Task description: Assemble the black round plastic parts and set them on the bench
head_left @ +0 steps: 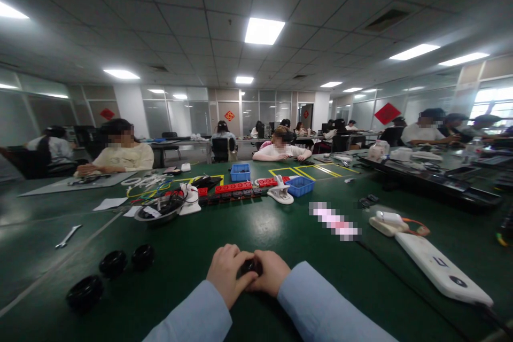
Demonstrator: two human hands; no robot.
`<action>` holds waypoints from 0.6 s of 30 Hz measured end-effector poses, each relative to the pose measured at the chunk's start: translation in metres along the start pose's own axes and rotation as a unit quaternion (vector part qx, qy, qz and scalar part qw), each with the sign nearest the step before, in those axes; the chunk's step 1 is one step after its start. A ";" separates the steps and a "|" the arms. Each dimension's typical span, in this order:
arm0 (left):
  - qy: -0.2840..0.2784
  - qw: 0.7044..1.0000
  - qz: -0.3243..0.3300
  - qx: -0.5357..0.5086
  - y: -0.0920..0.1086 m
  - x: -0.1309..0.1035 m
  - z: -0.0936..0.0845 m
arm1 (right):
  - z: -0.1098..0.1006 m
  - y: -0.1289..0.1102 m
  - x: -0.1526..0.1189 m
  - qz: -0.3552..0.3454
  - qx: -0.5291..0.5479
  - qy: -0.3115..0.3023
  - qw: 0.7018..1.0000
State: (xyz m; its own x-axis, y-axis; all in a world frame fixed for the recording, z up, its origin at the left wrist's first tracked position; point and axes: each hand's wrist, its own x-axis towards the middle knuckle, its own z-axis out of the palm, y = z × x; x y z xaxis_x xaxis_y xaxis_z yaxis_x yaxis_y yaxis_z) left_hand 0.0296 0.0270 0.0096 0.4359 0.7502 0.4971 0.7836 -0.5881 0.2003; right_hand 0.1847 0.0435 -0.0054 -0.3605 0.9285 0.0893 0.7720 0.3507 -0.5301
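My left hand (230, 273) and my right hand (271, 271) meet just above the green table near its front edge. Between them they grip a small dark round piece (252, 265), mostly covered by the fingers; its exact kind cannot be made out. Off to the left lie three glossy black ring-shaped pieces: a nearest one (84, 293), a middle one (113, 263) and a far one (143, 257). Beyond them rests an open-ended wrench (68, 236).
Across the middle stand a metal bowl of cables (157, 214), white clamp-like stands (281, 190), red blocks (233, 188) and blue bins (300, 186). A long white device (443, 267) with a cable lies at right. Co-workers sit around the table, one person (280, 148) straight across.
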 end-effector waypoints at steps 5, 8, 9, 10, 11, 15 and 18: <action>0.001 1.000 -0.023 0.016 0.002 0.002 0.000 | 0.002 -0.007 -0.002 -0.008 -0.017 0.021 1.000; 0.013 1.000 -0.022 0.010 0.002 -0.001 0.003 | -0.003 -0.007 -0.003 -0.019 -0.011 0.011 1.000; 0.018 1.000 -0.018 0.002 0.001 -0.002 0.004 | -0.004 -0.007 -0.004 -0.024 -0.007 0.007 1.000; 0.023 1.000 -0.008 -0.009 0.000 -0.003 0.005 | -0.006 -0.007 -0.004 -0.030 -0.002 0.001 1.000; 0.030 0.999 0.005 -0.024 -0.003 -0.004 0.006 | -0.007 -0.006 -0.004 -0.035 0.004 -0.005 0.999; 0.045 0.990 0.082 -0.109 -0.016 -0.004 0.006 | -0.011 0.000 -0.003 -0.054 0.025 -0.042 0.997; 0.009 0.971 0.146 -0.189 -0.024 -0.001 0.002 | -0.013 0.005 -0.003 -0.072 0.040 -0.069 0.994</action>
State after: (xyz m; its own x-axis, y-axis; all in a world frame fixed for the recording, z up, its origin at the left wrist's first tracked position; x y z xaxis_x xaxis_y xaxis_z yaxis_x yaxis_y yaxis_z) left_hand 0.0113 0.0407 0.0025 0.6047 0.5313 0.5933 0.4075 -0.8465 0.3427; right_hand 0.1962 0.0441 0.0029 -0.5378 0.8413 0.0552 0.6651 0.4635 -0.5854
